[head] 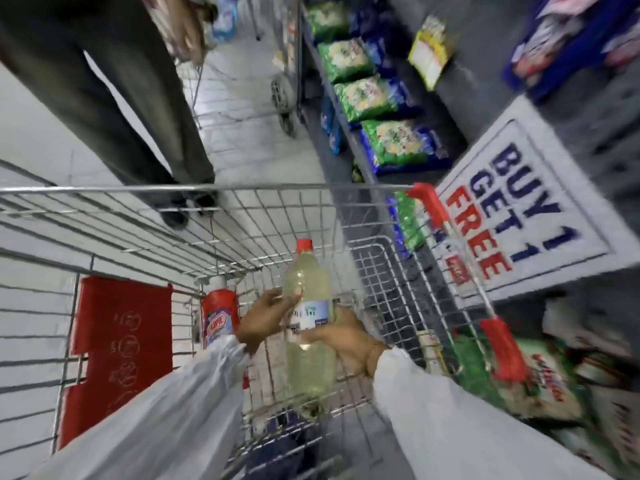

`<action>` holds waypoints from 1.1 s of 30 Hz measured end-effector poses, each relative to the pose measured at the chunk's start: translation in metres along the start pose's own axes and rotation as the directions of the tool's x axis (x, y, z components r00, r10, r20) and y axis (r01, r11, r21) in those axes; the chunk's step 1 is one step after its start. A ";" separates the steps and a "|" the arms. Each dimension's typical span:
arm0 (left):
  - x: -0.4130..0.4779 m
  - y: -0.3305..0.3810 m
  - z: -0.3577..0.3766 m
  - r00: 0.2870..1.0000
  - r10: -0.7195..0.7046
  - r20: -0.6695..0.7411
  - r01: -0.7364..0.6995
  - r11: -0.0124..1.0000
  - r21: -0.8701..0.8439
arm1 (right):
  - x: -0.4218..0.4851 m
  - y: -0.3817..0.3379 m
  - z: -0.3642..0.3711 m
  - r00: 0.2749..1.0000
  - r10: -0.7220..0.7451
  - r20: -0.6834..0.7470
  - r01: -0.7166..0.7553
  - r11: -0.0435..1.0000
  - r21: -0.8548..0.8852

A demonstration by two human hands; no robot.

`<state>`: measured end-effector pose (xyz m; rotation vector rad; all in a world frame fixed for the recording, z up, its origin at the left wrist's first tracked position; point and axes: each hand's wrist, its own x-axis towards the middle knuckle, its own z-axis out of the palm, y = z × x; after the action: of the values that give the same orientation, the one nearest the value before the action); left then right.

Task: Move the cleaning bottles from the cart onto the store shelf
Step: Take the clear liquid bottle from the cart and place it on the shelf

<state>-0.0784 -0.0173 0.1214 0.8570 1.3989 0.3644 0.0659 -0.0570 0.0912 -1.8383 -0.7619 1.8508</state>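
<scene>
Both hands hold a clear bottle point(309, 327) of pale yellow liquid with a red cap above the wire cart point(242, 216). The left hand point(265, 315) has its grip closed around the bottle's upper body, and the right hand point(346, 337) has its grip closed around the label band. A red bottle point(220, 315) stands inside the cart, just left of the left hand. The shelf point(349, 133) on the right carries green packets point(367, 98). A "BUY 1 GET 1 FREE" sign point(519, 206) hangs beside the cart. A bystander's legs point(114, 91) stand beyond the cart.

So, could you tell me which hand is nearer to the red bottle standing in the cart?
Left. The left hand grips the yellowish bottle just beside the red bottle; the right hand holds the yellowish bottle's far side, farther away.
</scene>
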 end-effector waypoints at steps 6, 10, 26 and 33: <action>-0.067 0.079 0.039 0.820 0.198 0.537 -0.130 0.978 -0.162 | -0.123 -0.051 -0.058 0.946 -0.301 0.122 0.282 0.947 0.153; -0.154 0.119 0.088 0.694 0.368 0.619 -0.270 0.930 -0.249 | -0.224 -0.062 -0.087 0.886 -0.451 0.106 0.439 0.891 0.118; -0.429 0.157 0.221 0.353 0.737 0.577 -0.735 0.600 -0.317 | -0.561 -0.010 -0.106 0.602 -0.658 -0.452 0.719 0.693 -0.051; -0.517 0.159 0.247 0.201 0.835 0.513 -0.852 0.407 -0.328 | -0.641 0.007 -0.110 0.424 -0.702 -0.572 0.787 0.598 -0.152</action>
<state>0.1041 -0.3434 0.5841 1.5911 0.1411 0.8218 0.1995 -0.4649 0.5803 -1.4413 -0.9571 0.6604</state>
